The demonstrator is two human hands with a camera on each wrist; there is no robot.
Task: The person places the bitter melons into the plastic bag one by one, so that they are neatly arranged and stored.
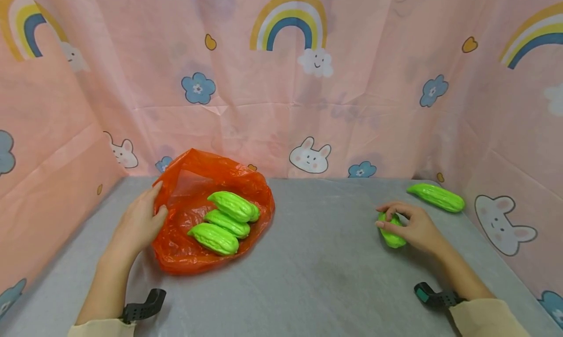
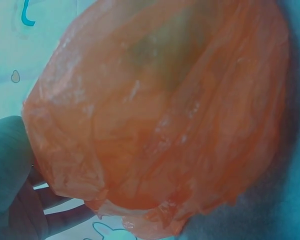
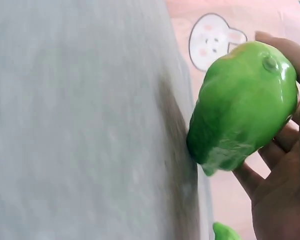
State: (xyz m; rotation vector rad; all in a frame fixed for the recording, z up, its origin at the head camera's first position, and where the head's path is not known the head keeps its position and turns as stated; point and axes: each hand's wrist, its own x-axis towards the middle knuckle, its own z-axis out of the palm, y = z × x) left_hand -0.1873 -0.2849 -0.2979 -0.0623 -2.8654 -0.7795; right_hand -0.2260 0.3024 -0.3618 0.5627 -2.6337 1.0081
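On the tabletop, I'd expect the orange bag to sag closed if my left hand, fingers pinching its rim, slackens; farther right, my right hand, fingers pinching a green gourd, could lose it because it's glossy.

Head view: bright, even, mostly sharp
Crinkled orange plastic bag: small glints on folds; left wrist view hazy, soft, cyan cast around it
Glossy green ridged vegetable: white highlight, right side
Flat grey tabletop: streaky blur, dark shadow beside vegetable
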